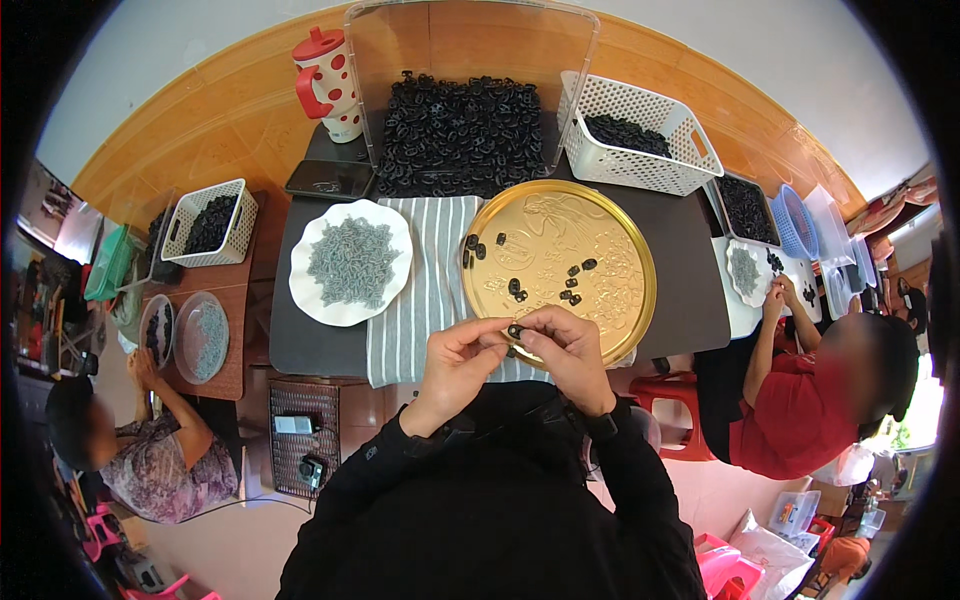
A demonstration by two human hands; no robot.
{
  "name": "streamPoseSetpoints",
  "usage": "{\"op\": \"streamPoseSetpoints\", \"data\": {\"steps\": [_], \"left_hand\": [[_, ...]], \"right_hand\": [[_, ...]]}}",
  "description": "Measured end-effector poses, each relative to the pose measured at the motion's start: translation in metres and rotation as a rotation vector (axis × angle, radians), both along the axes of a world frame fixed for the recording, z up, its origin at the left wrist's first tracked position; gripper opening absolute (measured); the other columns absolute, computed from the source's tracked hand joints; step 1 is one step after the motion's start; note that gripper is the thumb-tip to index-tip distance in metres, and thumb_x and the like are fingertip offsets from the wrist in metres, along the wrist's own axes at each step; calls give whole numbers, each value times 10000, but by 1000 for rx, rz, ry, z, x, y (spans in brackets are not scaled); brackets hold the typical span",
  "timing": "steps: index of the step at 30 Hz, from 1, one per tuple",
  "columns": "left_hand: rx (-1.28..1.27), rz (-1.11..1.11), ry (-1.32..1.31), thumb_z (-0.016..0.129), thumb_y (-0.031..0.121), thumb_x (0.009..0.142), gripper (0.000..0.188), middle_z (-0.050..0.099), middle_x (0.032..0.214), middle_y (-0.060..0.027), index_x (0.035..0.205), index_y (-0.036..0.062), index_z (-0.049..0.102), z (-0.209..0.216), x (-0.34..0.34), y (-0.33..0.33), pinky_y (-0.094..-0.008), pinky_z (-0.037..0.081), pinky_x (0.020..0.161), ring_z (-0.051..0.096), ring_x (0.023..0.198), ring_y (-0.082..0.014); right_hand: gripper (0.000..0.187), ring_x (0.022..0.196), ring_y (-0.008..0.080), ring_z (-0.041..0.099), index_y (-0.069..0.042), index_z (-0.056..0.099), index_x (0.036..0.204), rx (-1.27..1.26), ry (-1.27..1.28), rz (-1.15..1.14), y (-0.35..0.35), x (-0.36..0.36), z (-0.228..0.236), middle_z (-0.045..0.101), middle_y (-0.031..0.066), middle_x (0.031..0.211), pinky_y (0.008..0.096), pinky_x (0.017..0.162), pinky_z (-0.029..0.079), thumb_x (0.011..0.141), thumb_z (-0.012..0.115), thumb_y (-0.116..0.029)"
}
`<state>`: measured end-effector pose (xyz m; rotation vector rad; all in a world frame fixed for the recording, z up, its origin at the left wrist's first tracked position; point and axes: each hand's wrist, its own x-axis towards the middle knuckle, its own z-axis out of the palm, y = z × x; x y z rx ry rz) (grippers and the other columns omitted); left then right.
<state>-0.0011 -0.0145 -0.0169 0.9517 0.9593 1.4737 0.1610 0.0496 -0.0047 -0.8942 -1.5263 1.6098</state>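
Observation:
Over the near edge of a round gold tray [649,270], my two hands meet at the fingertips. My right hand [568,352] pinches a small black plastic part [515,331] between thumb and fingers. Thumb and index finger of my left hand [462,362] close in against the same part from the left; whether they hold a separate small piece is hidden. Several more black parts [516,288] lie scattered on the tray. To the left, a white scalloped plate [302,284] carries a heap of small grey screw-like pieces [352,262]. A striped cloth [430,290] lies under the tray's left side.
A clear bin heaped with black parts [460,130] stands at the back, beside a white basket [655,175]. A phone [330,179] and a spotted mug [335,90] stand back left. People work at neighbouring tables: a patterned sleeve [185,445] left, a red shirt [795,425] right.

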Motion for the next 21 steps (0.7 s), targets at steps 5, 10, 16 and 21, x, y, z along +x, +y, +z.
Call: {"op": "streamPoseSetpoints", "data": {"steps": [5,10,16,21], "left_hand": [[11,34,8,571,-103,827,297,601,842,-31,1099,-12,649,-3,1,0,-192,432,613,538,712,-63],[19,54,23,590,-89,825,276,596,843,-42,1077,-4,664,-6,0,-1,-196,446,599,546,700,-76],[6,64,11,594,-94,823,267,602,850,-49,1061,-1,672,-7,1,-1,-199,460,611,564,713,-85],[-27,69,-45,594,-95,826,260,627,883,-72,1060,-11,669,-7,1,-3,-213,485,631,585,710,-104]], "right_hand": [[127,777,54,567,31,629,972,1,15,12,-3,-2,3,627,14,866,201,700,455,854,584,40],[119,763,60,568,25,626,966,100,-13,23,-5,-4,3,619,18,849,206,681,456,853,588,35],[112,754,75,573,18,631,944,71,-9,9,-8,-5,5,615,37,825,207,681,457,842,597,50],[237,733,115,580,22,630,996,317,-96,48,-7,-3,8,578,61,827,229,653,482,766,649,72]]}}
